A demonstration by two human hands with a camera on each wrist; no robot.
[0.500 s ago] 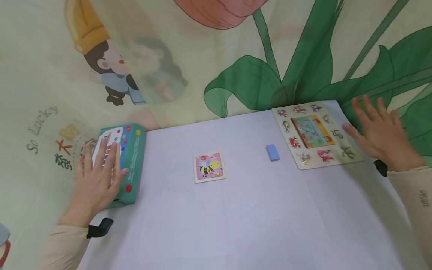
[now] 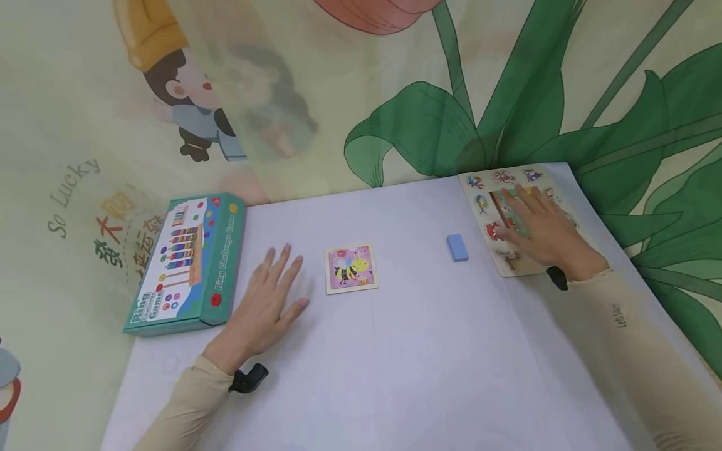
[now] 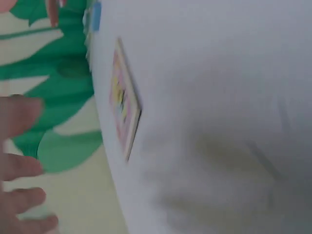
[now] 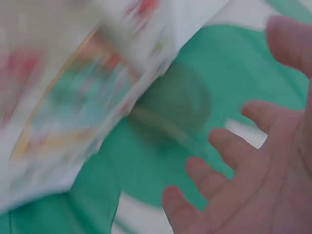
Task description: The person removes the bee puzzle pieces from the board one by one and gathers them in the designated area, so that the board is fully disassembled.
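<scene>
In the head view my left hand (image 2: 262, 307) hovers over the white table with fingers spread, holding nothing, between a green game box (image 2: 188, 263) and a small bee picture puzzle (image 2: 352, 269). The left wrist view shows that puzzle (image 3: 124, 100) lying flat, apart from my fingers (image 3: 24, 165). My right hand (image 2: 541, 232) is spread above a board with sea-animal pieces (image 2: 479, 207) and covers part of it. Seen from the right wrist, my palm (image 4: 263, 180) is bare and stands clear of the blurred board (image 4: 83, 97).
A blue block (image 2: 457, 247) lies on the table (image 2: 395, 363) between the bee puzzle and the board. Behind the table hangs a printed cloth (image 2: 417, 131) with large green leaves. Black straps sit on both wrists.
My left hand has moved off the game box to the right. My right hand has swung left from beyond the table's edge to over the board. The view has shifted slightly.
</scene>
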